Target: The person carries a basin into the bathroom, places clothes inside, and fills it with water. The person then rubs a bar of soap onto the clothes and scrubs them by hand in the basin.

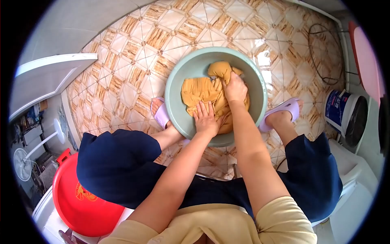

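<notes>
A mustard-yellow garment (199, 91) lies bunched in a pale green basin (178, 114) on the floor between my feet. My left hand (206, 120) rests on the cloth with its fingers stretched out, near the basin's lower middle. Farther up and to the right, my right hand (235, 88) is closed round a gathered fold of the same garment. Part of the cloth is bundled just beyond that hand, and some of it is hidden under my forearms.
My feet in lilac slippers (286, 109) flank the basin on the patterned tile floor (174, 20). A red basin (77, 203) is at lower left. A blue and white bucket (339, 107) stands at right, below a looped hose (310, 53). An open door (57, 61) juts in at left.
</notes>
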A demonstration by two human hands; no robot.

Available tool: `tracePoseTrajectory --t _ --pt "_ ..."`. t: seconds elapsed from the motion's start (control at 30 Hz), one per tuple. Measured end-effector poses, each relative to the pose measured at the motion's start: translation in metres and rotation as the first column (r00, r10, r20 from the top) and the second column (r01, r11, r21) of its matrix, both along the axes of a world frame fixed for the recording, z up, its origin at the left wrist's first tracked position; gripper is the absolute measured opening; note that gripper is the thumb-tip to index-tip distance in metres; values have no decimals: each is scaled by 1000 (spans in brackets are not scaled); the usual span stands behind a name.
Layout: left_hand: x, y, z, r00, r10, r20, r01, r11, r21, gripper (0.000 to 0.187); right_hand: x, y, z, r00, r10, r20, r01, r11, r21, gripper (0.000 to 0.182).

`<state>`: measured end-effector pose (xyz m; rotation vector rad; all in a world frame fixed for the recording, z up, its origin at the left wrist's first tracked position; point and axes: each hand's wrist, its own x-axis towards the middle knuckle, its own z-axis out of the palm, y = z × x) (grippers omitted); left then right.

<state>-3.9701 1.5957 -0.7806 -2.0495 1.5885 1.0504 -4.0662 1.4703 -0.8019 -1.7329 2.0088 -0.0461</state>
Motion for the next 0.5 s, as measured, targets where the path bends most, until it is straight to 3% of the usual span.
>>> tracePoseTrajectory --t 0.03,0.1,0.17,0.2,0.23,0.3,0.33,0.37,0.4,0.43,0.5 --pt "-1 -2 -1 999 -29 21 29 999 17 89 -1 -8 2 999 -2 45 2 1000 13 36" --pt "-1 -6 -1 1000 -22 11 21 999 41 91 -5 -18 8 994 -37 101 27 995 91 46" --pt "1 -13 3 1000 -18 -2 18 999 44 93 -18 -28 10 946 -162 281 67 946 319 53" --pt "5 -15 5 999 -19 -44 22 996 83 94 -34 -26 -15 794 -224 566 1 930 367 56" --pt "9 -16 8 996 -17 -85 27 992 122 95 -38 -24 -7 798 -203 567 -9 937 349 56" --pt "26 -27 15 990 26 -135 -14 996 87 91 -44 -3 13 900 50 432 -35 998 -42 51" --pt "39 -34 0 869 293 -398 -252 956 153 76 -38 7 33 931 20 364 19 994 -104 44" --pt "45 -37 -7 615 511 -601 -436 855 281 66 -30 20 54 948 22 316 48 976 -211 37" --pt "38 -44 32 476 631 -612 -696 696 177 52 -22 35 64 933 59 355 69 939 -338 36" --pt "33 -51 55 117 672 -731 -824 476 306 50 -13 48 74 915 102 390 98 883 -459 35" --pt "36 -62 96 -320 700 -638 -627 349 697 49 9 72 108 816 54 576 148 943 -299 32"
